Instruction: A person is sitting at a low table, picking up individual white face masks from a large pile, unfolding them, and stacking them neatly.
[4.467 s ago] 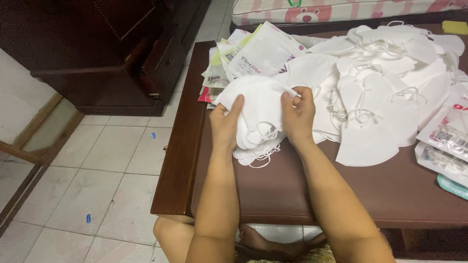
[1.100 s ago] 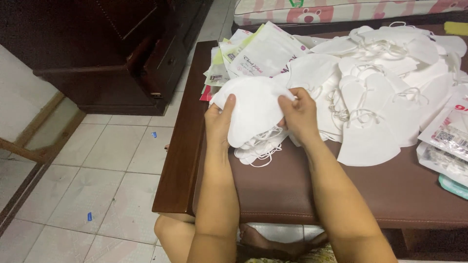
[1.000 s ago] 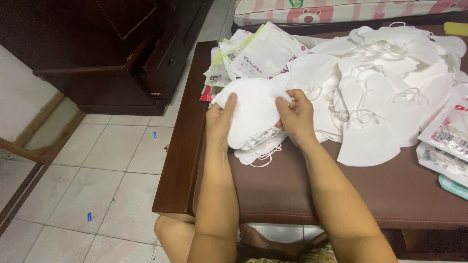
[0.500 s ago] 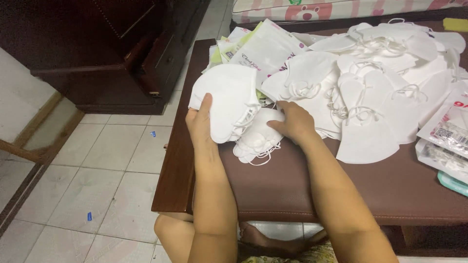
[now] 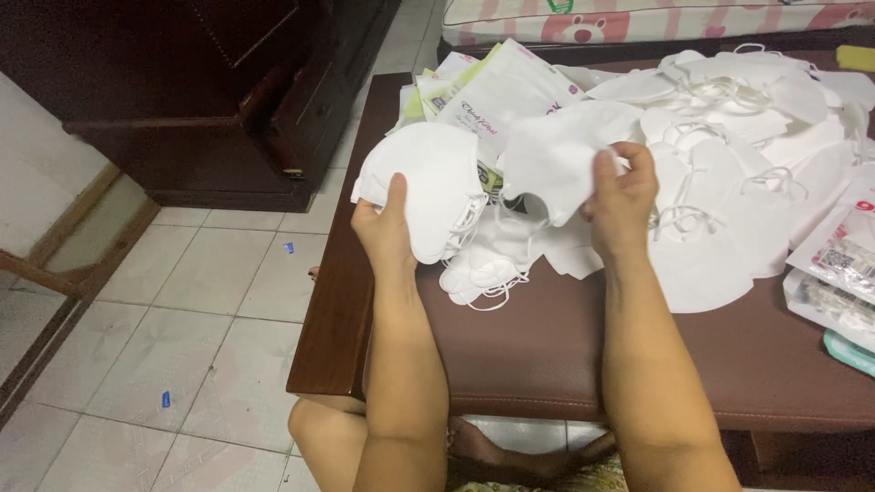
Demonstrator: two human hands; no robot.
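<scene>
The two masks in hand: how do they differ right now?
The left hand grips a stack of masks, domed side up; the right hand pinches a single mask, hanging folded and flatter. The stack sits over the table's left edge, the single mask further in. Both are white.

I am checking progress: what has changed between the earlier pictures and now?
The left hand lifted a stack of white masks off to the left; the right hand took hold of another mask. The mask pile and brown table stayed as before.
</scene>
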